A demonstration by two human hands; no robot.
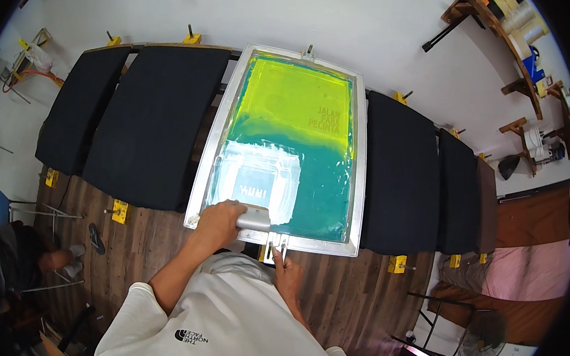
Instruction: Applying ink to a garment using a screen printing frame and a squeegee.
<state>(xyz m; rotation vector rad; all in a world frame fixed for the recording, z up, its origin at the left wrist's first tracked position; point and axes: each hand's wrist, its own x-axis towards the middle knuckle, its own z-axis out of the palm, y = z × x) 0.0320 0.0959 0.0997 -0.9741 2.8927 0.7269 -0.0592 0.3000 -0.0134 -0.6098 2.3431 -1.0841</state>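
In front of me lies a screen printing frame (pixel 358 183) with a silver metal border and a mesh coloured yellow-green at the far end and teal nearer me. White ink (pixel 285 191) is spread over the mesh's near left part, around some lettering. My left hand (pixel 219 225) is closed on a grey metal squeegee (pixel 254 218) at the near edge of the mesh. Below the frame's near edge, my right hand (pixel 288 271) grips a slotted metal bracket (pixel 273 248) fixed to the frame; some of its fingers are hidden.
Black cloth-covered boards stand in a row to the left (pixel 160 123) and right (pixel 400 179), with yellow clamps (pixel 119 211) at their ends. A wall shelf (pixel 512 48) holds supplies at far right. A fan (pixel 482 340) stands lower right. At lower left another person's leg (pixel 58 261) shows.
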